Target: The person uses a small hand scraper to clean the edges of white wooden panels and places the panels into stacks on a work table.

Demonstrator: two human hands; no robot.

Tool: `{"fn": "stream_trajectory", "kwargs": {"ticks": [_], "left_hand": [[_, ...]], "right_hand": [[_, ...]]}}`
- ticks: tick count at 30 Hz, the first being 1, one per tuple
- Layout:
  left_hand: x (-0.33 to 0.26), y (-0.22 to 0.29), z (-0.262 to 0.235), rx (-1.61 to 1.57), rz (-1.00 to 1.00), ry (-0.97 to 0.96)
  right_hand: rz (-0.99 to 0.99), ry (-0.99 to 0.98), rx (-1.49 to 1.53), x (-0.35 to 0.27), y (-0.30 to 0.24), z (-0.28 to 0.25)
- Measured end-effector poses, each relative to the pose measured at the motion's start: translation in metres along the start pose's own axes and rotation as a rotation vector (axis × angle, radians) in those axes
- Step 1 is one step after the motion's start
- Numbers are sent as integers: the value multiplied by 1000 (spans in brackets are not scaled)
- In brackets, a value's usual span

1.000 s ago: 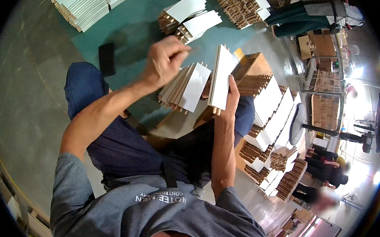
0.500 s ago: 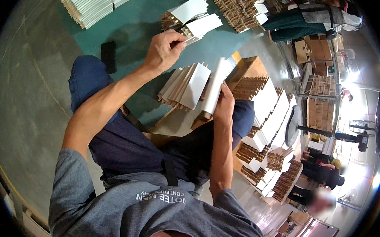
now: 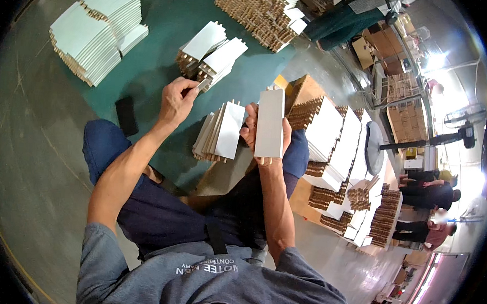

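A white rectangular panel (image 3: 271,120) with wooden dowels at its ends lies face up in my right hand (image 3: 249,129), whose fingers curl around its sides. My left hand (image 3: 178,100) is closed in a pinch at the near end of a small white panel stack (image 3: 222,60). A small pale piece (image 3: 204,85) shows at the fingertips; I cannot tell whether it is loose or part of the stack. Between my hands stands a row of leaning white panels (image 3: 220,131), dowels showing at their ends.
A large white panel stack (image 3: 98,31) and a dark flat object (image 3: 126,115) lie at left on the green mat (image 3: 155,43). More doweled panels (image 3: 259,15) are piled at the far side. Stacked panels (image 3: 332,134) and a standing fan (image 3: 373,148) are on my right. People stand farther right.
My right hand has turned the panel from edge-on to broad face up. The whole view has shifted, and my left hand stays by the near end of the small stack.
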State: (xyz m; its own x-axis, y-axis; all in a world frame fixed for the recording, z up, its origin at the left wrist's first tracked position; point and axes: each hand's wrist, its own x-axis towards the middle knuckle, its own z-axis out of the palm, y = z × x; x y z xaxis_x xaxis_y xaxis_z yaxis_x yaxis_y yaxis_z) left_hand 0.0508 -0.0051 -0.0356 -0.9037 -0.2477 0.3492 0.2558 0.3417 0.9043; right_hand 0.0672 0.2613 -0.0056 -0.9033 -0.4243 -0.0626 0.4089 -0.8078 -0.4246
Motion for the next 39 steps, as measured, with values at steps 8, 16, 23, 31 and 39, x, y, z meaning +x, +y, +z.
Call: {"fn": "stream_trajectory", "kwargs": {"ticks": [8,16,23,31,39], "left_hand": [[-10,-21,8,64,-101,-26],[-15,-36,16,128,-135,-42],[-16,-32,17,136,-167,-46],[-14,-41,17,105,-154,-24],[-10,-80,16,196,-134,-3]], "right_hand": [[98,224,-193,0,3,-21],[16,432,-1235,9,14,-86],[-62,492,-1657,7,32,-77],[-11,537,-1853,2,31,-51],[87,548,-1719,4,25,-65]]}}
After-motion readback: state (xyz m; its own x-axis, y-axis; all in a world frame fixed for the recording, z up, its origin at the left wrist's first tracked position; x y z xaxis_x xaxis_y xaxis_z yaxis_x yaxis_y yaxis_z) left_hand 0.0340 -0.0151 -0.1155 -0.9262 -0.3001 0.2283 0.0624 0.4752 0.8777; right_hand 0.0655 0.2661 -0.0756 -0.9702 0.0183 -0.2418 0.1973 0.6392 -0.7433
